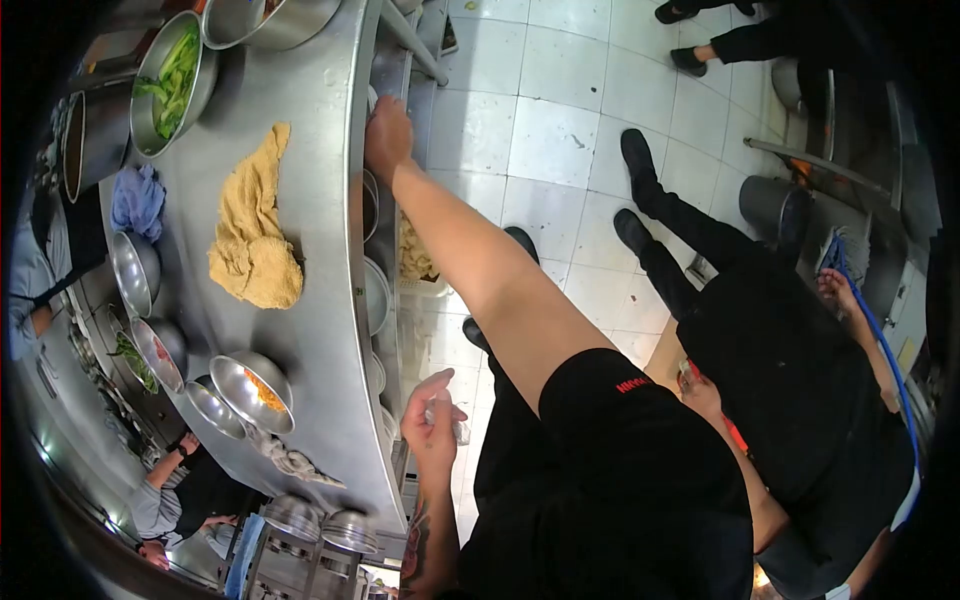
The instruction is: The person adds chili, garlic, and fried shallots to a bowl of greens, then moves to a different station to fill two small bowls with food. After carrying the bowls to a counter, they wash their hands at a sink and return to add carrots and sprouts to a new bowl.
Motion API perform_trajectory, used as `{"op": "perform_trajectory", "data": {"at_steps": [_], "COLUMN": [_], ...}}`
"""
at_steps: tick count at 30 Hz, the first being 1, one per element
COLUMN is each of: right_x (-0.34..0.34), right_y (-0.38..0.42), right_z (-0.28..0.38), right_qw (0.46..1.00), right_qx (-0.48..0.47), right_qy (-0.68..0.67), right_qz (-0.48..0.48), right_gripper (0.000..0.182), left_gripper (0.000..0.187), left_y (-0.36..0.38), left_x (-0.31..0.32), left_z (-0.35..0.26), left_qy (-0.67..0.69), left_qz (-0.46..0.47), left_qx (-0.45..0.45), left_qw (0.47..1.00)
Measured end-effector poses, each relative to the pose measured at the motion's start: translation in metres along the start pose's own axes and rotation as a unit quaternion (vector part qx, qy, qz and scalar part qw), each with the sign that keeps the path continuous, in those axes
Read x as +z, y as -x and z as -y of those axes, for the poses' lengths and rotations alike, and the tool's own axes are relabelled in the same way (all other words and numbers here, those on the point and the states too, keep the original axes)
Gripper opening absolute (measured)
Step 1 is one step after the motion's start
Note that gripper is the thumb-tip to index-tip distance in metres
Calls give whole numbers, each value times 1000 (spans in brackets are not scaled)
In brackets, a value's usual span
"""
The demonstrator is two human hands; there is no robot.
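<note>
My right hand (388, 137) reaches to the edge of the steel table (325, 200), over the shelf below. Its fingers are curled, and what they hold, if anything, is hidden by the table edge. Lower down, my left hand (432, 415) is raised beside the table with bent fingers around a small clear plastic piece (460, 428). Bowls (377, 295) stand on the undershelf between my hands, next to a container of pale chopped food (415, 255). A crumpled yellow cloth (258, 235) lies on the tabletop.
On the table stand a bowl of green vegetables (172, 85), a bowl with orange shreds (255, 392) and a blue cloth (138, 202). A co-worker in black (770, 340) stands close on the right, on the tiled floor (550, 140). Other people work across the table.
</note>
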State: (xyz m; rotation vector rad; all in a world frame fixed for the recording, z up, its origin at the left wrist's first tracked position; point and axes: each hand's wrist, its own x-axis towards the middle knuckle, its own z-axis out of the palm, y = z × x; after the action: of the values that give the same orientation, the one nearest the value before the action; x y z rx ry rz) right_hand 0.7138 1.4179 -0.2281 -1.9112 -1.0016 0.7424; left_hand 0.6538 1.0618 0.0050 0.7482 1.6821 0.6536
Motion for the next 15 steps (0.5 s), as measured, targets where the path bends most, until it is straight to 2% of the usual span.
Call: {"op": "perform_trajectory", "data": {"at_steps": [5,8,12,14,15], "right_x": [-3,-6,2,-1,-9], "right_y": [0,-5,-12,-14,-15], "right_z": [1,5,-6,-10,-13], "right_qw": [999,998,997,988,988], "right_qx": [-23,-1,-32,-12,-30], "right_qy": [21,40,-19,-143,-129], "right_qz": [27,57,69,64,82], "right_gripper": [24,25,25,23,24], "left_gripper": [16,17,18,18,19], "left_y": [14,22,28,30,32], "left_x": [2,-4,-10,-10,-9], "left_z": [7,17,14,8,5], "left_qy": [-14,-17,-10,-1,6], "left_qz": [13,5,-7,-18,-22], "left_qx": [-15,-24,-30,-21,-18], "left_qw": [1000,1000,999,1000,1000]}}
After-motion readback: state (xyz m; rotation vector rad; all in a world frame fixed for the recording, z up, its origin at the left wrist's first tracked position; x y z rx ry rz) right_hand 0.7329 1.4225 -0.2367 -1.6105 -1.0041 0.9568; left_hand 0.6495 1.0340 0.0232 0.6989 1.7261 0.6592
